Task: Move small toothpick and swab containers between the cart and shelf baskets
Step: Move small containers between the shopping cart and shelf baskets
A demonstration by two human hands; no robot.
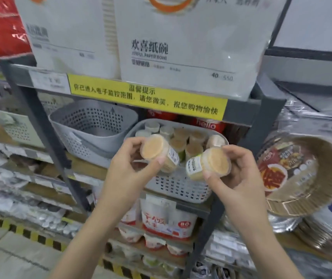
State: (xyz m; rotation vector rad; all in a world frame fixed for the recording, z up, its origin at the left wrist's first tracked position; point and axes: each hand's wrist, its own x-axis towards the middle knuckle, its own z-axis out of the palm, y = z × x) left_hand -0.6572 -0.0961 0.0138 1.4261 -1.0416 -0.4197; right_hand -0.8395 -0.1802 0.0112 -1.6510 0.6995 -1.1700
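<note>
Clear plastic tubs, one in each hand: left hand (pixel 130 158) pinches a toothpick container (pixel 159 151), right hand (pixel 239 172) grips another (pixel 211 164), both over the full grey basket (pixel 178 186) (packed already). Risk: crowding could topple either on release.

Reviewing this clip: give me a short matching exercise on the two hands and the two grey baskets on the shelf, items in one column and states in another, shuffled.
Items:
1. left hand
2. right hand
3. left grey basket
4. right grey basket

States:
A. filled with small round containers
B. grips the toothpick tub with a barcode label
C. nothing visible inside
D. grips the tub with a green-edged label

Pairs: 1-B, 2-D, 3-C, 4-A
</note>
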